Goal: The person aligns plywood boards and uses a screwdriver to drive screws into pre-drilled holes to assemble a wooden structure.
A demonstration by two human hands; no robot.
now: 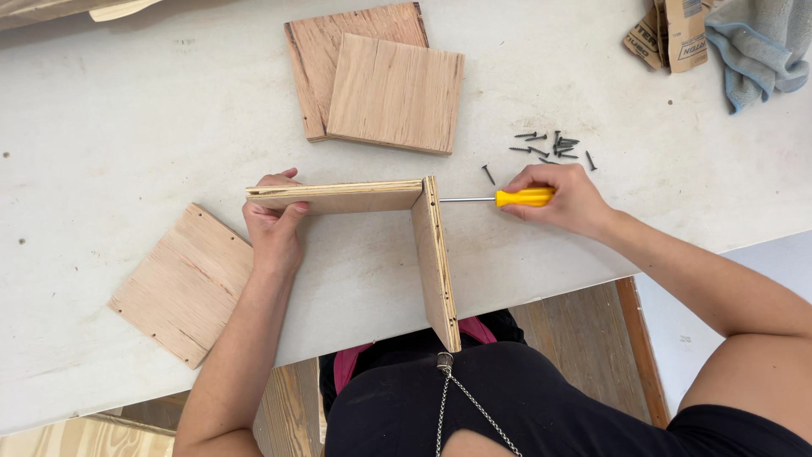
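Observation:
Two plywood panels stand on edge on the white table point(127, 110), joined in an L. My left hand point(275, 222) grips the left end of the long panel point(334, 196). The second panel point(437, 262) runs from that corner toward me. My right hand point(565, 199) holds a yellow-handled screwdriver point(524, 197) level, its metal shaft pointing left with the tip against the outer face of the corner joint.
Two flat plywood squares point(376, 80) lie stacked at the back. Another flat square point(182, 283) lies by my left forearm. Several black screws point(550, 146) are scattered behind my right hand. Folded brown paper point(668, 34) and a grey cloth point(757, 46) sit at the far right.

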